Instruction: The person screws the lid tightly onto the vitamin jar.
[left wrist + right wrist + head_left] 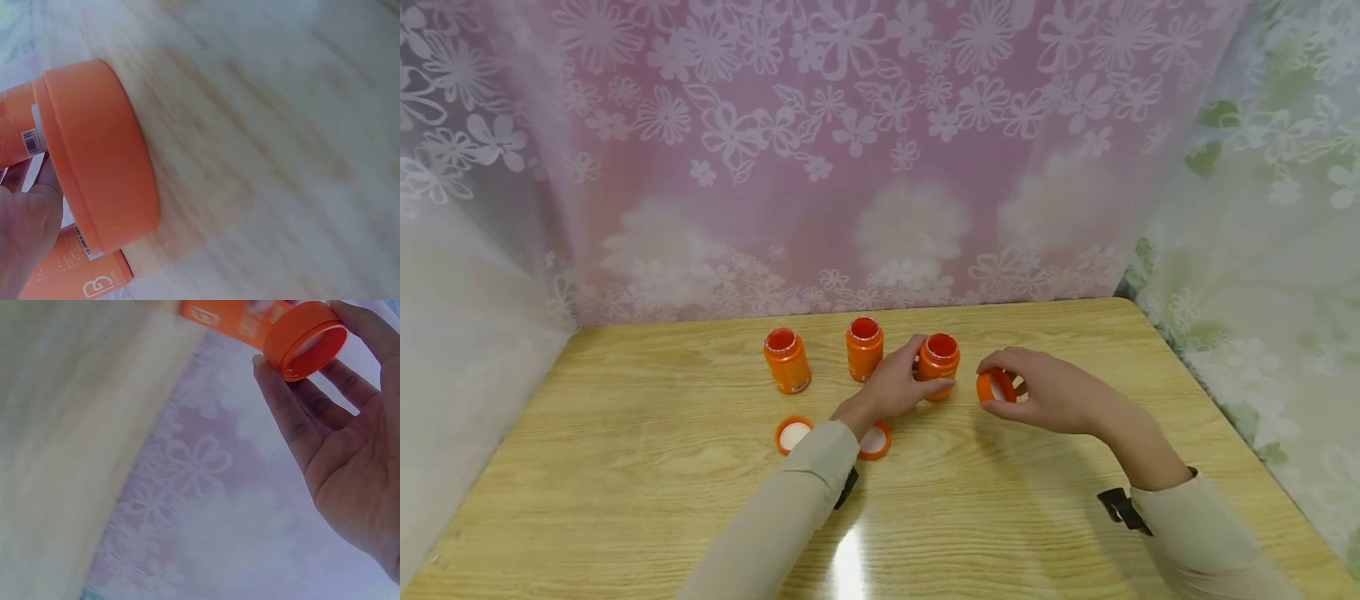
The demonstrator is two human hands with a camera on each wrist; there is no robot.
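My left hand (891,385) grips an open orange jar (938,368) standing upright on the table, thumb along its near side. To the right of it, my right hand (1054,392) pinches an orange screw lid (986,387) on edge between thumb and fingers, just above the table. The right wrist view shows this lid (290,344) tipped, its hollow threaded side facing the palm, with an orange jar (234,319) behind. In the left wrist view a large orange lid (103,156) fills the foreground, partly covering two jars and my left hand (28,225).
Two more open orange jars stand left of the gripped one: a middle jar (864,354) and a left jar (788,367). Nearer lie two upturned lids with white liners, one (793,435) beside my left sleeve, the other (874,440) partly under my wrist. A floral curtain (850,167) hangs behind the table.
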